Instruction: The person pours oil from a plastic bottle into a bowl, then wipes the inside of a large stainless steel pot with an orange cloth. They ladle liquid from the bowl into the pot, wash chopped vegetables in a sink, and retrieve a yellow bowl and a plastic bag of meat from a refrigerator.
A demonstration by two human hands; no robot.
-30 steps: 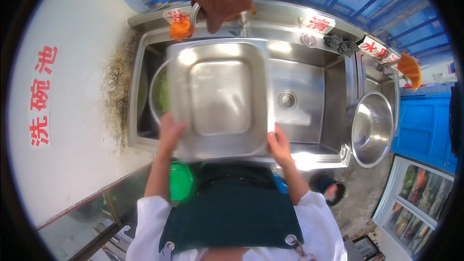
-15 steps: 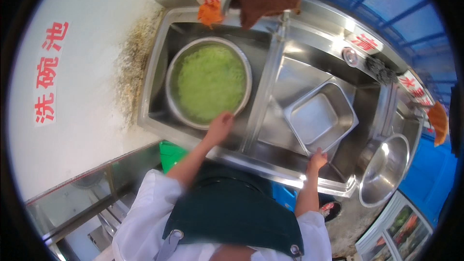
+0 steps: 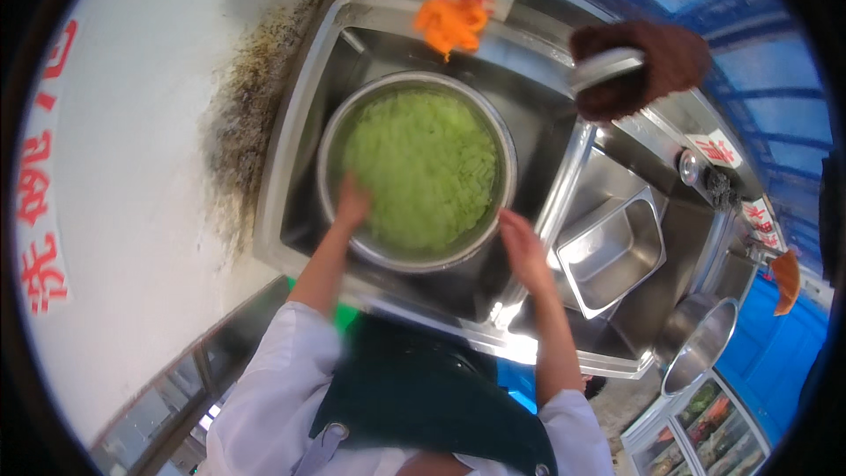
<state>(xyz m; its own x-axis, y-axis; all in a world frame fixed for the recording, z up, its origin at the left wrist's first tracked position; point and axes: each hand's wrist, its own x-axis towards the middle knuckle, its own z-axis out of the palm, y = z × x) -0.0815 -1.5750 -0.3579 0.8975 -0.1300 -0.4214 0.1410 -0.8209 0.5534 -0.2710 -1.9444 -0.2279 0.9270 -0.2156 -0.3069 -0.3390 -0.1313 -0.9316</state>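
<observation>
Head view: the bowl (image 3: 423,262) of pale greens (image 3: 423,167), basically full, sits in the left basin (image 3: 539,128). Left hand (image 3: 352,201) at the bowl's near-left rim, fingers reaching just inside, over the greens; blurred, can't tell how far it's open or if it grips. Right hand (image 3: 522,245) at the near-right rim, fingers partly bent, touching or just beside; can't tell if it has hold.

Done, as far as shown: pan (image 3: 617,247) set down tilted in the right basin (image 3: 601,174), beyond the divider (image 3: 564,183), no hand on it. Not done: bowl not lifted out, no greens visible in pan. Looks like early handling of the bowl, hands only getting placed.
</observation>
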